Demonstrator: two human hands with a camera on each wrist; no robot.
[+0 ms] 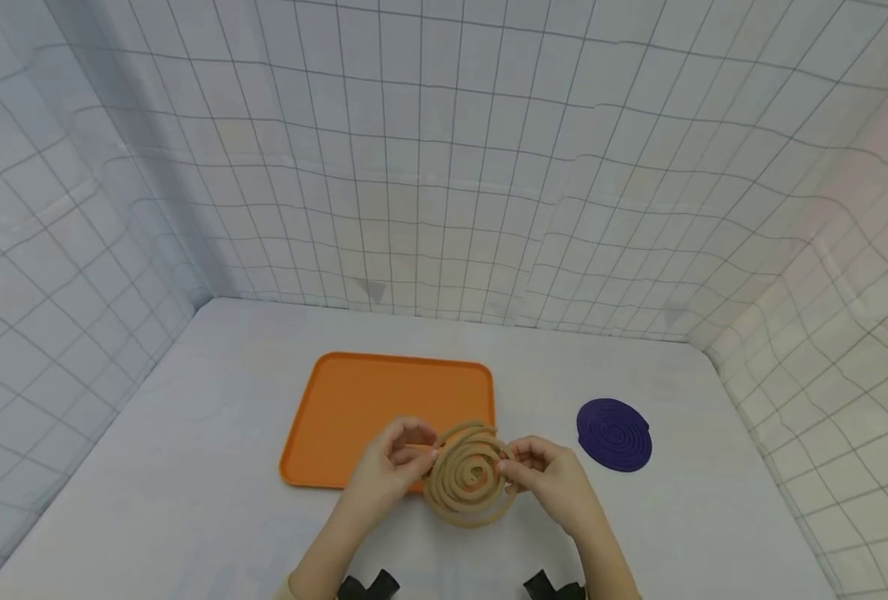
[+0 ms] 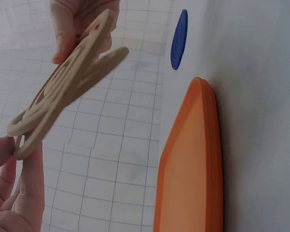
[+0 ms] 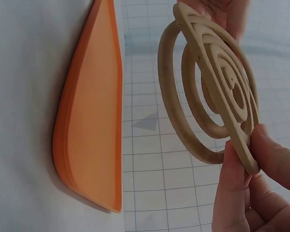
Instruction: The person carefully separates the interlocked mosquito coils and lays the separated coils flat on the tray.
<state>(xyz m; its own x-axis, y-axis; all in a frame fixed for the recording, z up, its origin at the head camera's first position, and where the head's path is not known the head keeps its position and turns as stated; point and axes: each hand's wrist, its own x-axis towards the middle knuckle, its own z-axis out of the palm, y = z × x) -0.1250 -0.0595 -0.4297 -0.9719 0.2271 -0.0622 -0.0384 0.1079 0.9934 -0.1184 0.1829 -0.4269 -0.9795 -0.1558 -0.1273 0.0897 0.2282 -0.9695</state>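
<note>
A tan pair of spiral mosquito coils [image 1: 454,492] is held up between my two hands, over the near right part of the orange tray [image 1: 383,408]. My left hand [image 1: 391,468] pinches its left edge between thumb and fingers. On the opposite edge, my right hand [image 1: 552,482] pinches it the same way. Seen edge-on in the right wrist view, the tan coils [image 3: 219,96] stand partly apart, with curved strands [image 3: 166,87] bowing out to one side of the flat spiral. The left wrist view shows the coils [image 2: 63,92] tilted, clear of the table.
A dark purple-blue spiral coil [image 1: 614,435] lies flat on the white table [image 1: 684,517] to the right of the tray. White cloth walls with a grid pattern [image 1: 444,167] enclose the table at the back and both sides.
</note>
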